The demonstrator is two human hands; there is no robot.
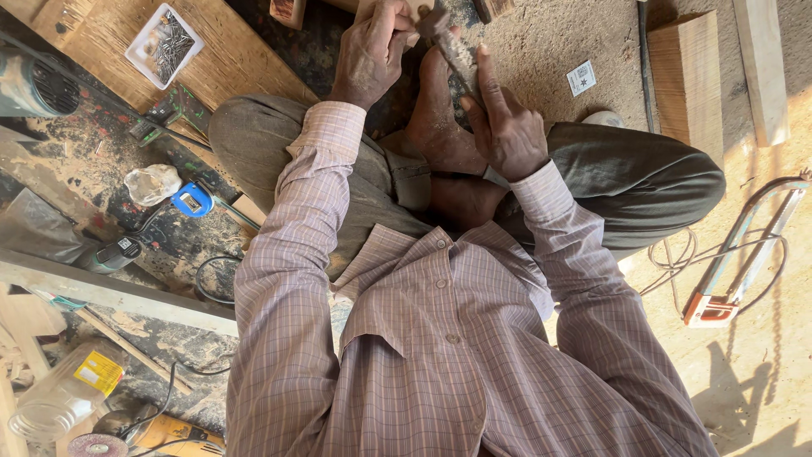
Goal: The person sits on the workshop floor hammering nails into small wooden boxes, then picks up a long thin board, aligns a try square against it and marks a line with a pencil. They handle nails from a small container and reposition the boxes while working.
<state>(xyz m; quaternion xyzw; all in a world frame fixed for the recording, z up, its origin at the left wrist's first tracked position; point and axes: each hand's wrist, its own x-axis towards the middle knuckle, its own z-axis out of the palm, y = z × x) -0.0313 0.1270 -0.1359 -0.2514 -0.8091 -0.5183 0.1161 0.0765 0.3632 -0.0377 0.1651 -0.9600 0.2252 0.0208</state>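
Note:
I sit cross-legged on a sawdust-covered floor, in a checked shirt and grey trousers. My left hand is curled around the upper end of a dark, rough metal tool near the top edge of the view. My right hand pinches the tool's lower part, with the index finger stretched along it. The tool lies slanted just above my bare foot, which is tucked between my knees. What the tool's tip touches is hidden by my left hand.
A white tray of nails rests on a wooden board at upper left. A blue tape measure, cables and a yellow power tool lie left. Wood blocks and a framed hand saw lie right.

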